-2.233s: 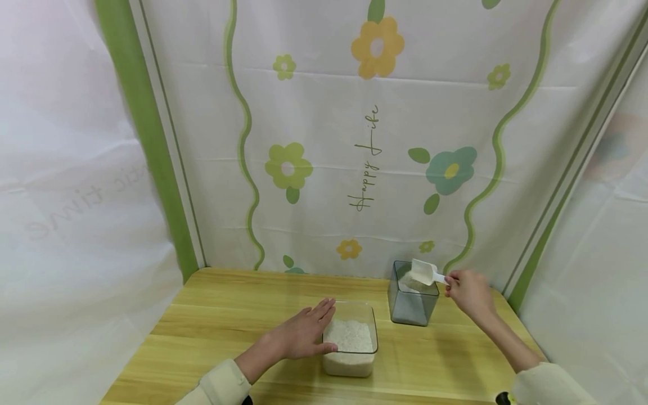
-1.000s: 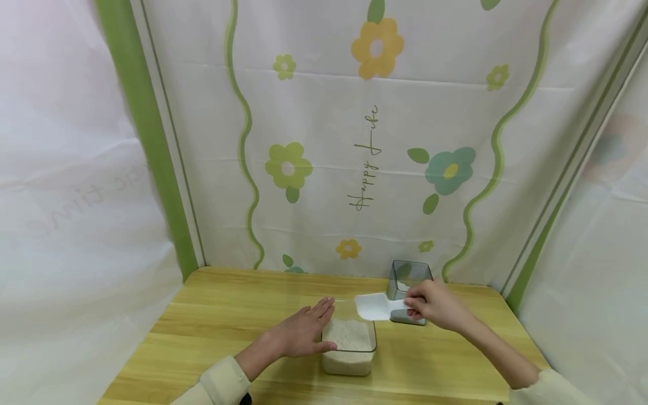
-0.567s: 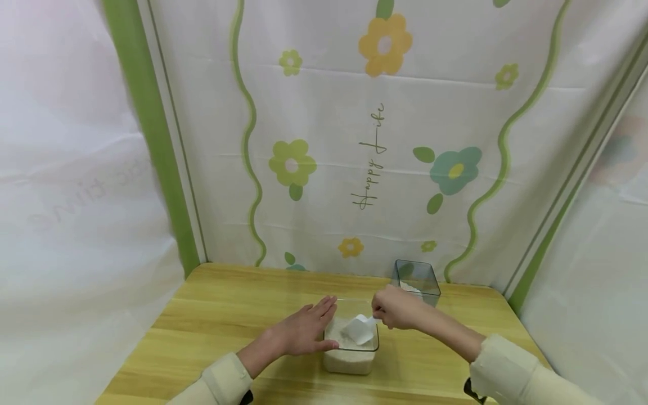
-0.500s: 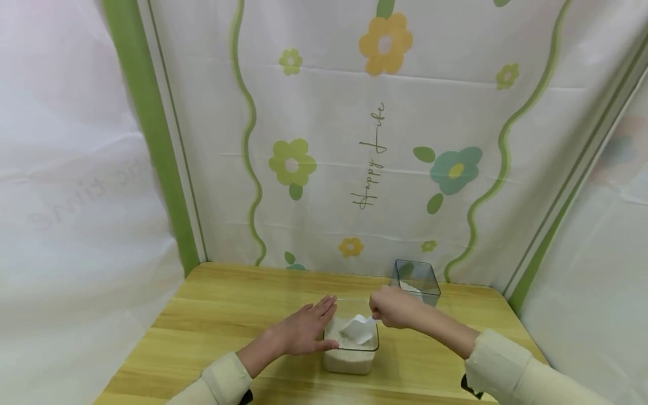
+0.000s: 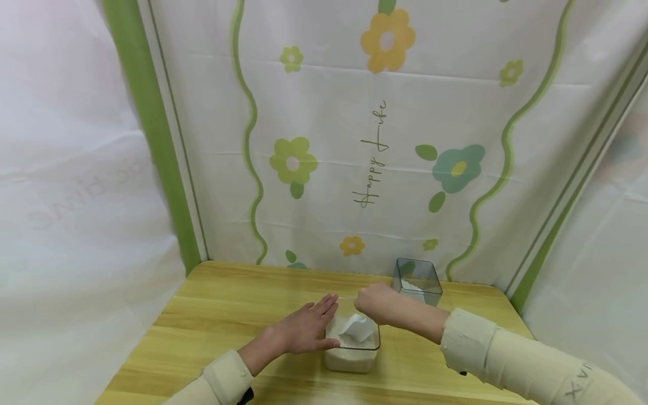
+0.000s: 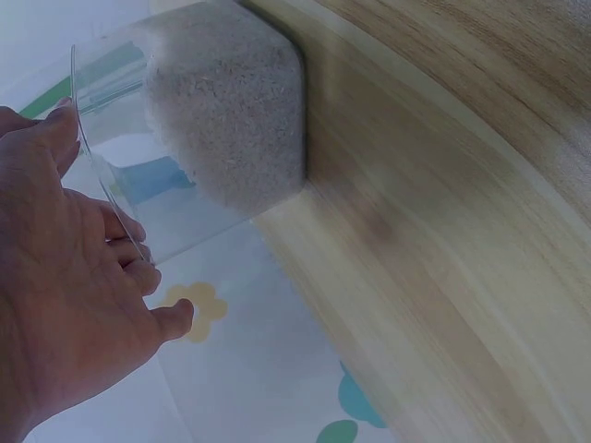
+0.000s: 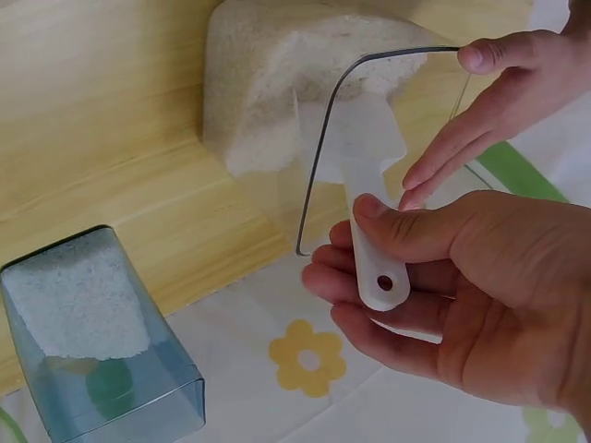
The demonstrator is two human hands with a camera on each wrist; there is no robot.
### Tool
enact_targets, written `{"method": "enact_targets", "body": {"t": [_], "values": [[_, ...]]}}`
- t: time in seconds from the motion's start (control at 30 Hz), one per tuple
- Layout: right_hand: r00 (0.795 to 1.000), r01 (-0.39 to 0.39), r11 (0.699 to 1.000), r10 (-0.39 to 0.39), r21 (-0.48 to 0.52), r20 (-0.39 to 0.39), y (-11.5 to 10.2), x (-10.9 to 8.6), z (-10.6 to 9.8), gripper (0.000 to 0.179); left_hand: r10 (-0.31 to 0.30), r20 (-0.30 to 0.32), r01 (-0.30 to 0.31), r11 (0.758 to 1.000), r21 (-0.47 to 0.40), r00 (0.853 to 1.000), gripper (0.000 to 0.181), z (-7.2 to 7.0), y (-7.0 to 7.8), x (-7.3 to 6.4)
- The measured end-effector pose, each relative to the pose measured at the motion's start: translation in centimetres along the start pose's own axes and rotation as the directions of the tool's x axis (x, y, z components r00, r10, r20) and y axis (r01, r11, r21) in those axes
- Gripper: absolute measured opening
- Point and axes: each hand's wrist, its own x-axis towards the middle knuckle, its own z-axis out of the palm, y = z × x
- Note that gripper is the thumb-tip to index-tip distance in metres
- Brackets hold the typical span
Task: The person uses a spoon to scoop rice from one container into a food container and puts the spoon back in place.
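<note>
My right hand (image 5: 381,304) pinches the handle of a white plastic scoop (image 7: 374,185) between thumb and fingers. In the head view the scoop's bowl (image 5: 358,327) is down inside a clear square container (image 5: 351,360), tilted against the rice. That rice (image 6: 231,111) shows as pale grains through the clear wall in the left wrist view. My left hand (image 5: 306,327) rests on the container's left rim, its fingers extended along the far side and its thumb at the near side. Part of the scoop's handle is hidden by my right hand in the head view.
A blue-tinted container (image 5: 430,275), partly filled with white grains (image 7: 78,300), stands at the back right behind my right forearm. Both containers are on a wooden table (image 5: 228,315). A flower-printed curtain (image 5: 324,214) hangs along its back edge.
My right hand has carried the scoop from above the tinted container leftward and lowered it into the clear one. Lately it shifted slightly further left. My left hand stays on the rim.
</note>
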Motion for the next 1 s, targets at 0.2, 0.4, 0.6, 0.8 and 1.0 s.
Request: {"method": "enact_targets", "body": {"t": [0.2,0.4,0.6,0.8,1.0], "values": [[0.995,0.028,0.999,-0.032,-0.046,-0.093,0.0,0.4,0.3,0.03,-0.008,0.012,0.008,1.0,0.004,1.0,0.088,-0.2,-0.2,0.0],[0.976,0.088,0.987,-0.113,-0.136,-0.184,0.1,0.8,0.5,0.028,-0.012,0.027,0.012,1.0,-0.003,1.0,0.089,-0.2,-0.2,0.0],[0.96,0.031,0.982,-0.082,-0.189,-0.268,1.0,1.5,0.0,0.031,0.0,0.024,0.0,1.0,0.001,1.0,0.089,-0.3,-0.1,0.0],[0.944,0.053,0.958,-0.139,-0.281,-0.298,0.2,2.9,1.2,0.027,0.005,0.015,-0.005,1.0,-0.002,1.0,0.087,-0.5,0.0,0.1],[0.958,0.1,0.957,-0.166,-0.272,-0.235,-0.6,3.6,2.4,0.025,0.006,0.003,-0.006,1.0,0.027,1.0,0.087,-0.4,0.1,0.2]]}}
